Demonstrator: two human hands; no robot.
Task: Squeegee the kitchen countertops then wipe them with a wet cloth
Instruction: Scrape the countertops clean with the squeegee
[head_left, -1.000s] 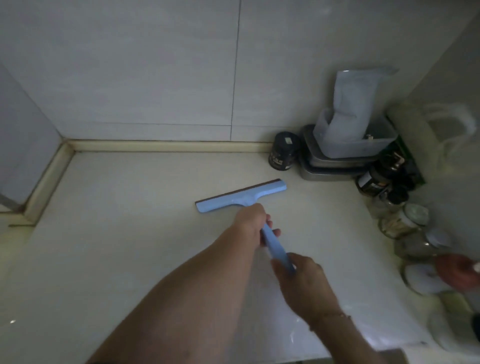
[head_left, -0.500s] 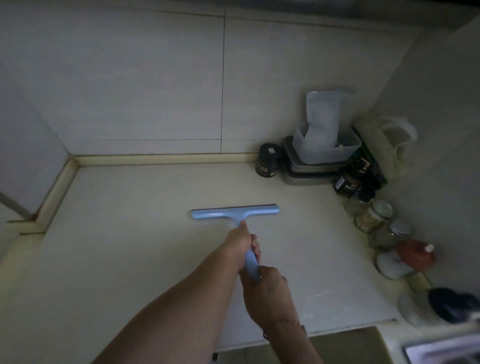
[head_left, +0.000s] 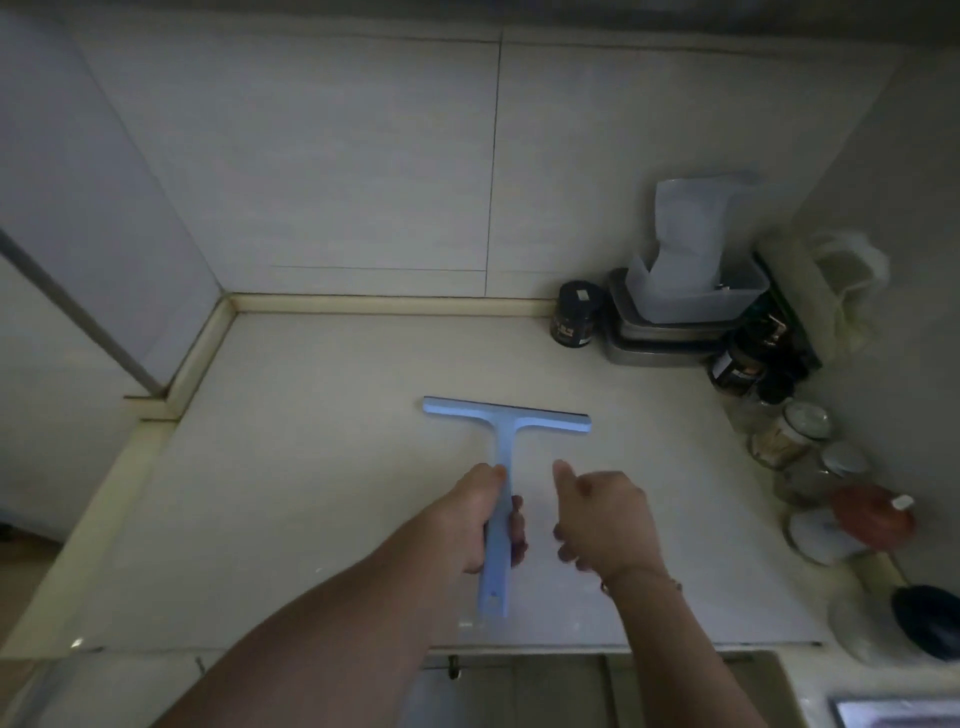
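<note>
A light blue T-shaped squeegee (head_left: 504, 421) lies with its blade flat across the middle of the pale countertop (head_left: 311, 467), handle pointing toward me. My left hand (head_left: 485, 514) grips the handle about halfway along it. Just to the right, my right hand (head_left: 602, 519) hovers off the handle with loosely curled fingers and holds nothing. No cloth is in view.
The back right corner holds a dark jar (head_left: 574, 314), stacked metal tins (head_left: 660, 340) with a plastic tub (head_left: 696, 291) on top. Several glass jars (head_left: 795, 434) and lidded containers line the right wall. A raised lip (head_left: 202, 358) borders the counter's left and back.
My right hand has let go of the handle's end and moved off to the right. The squeegee has been drawn back toward me, and the left hand keeps its grip.
</note>
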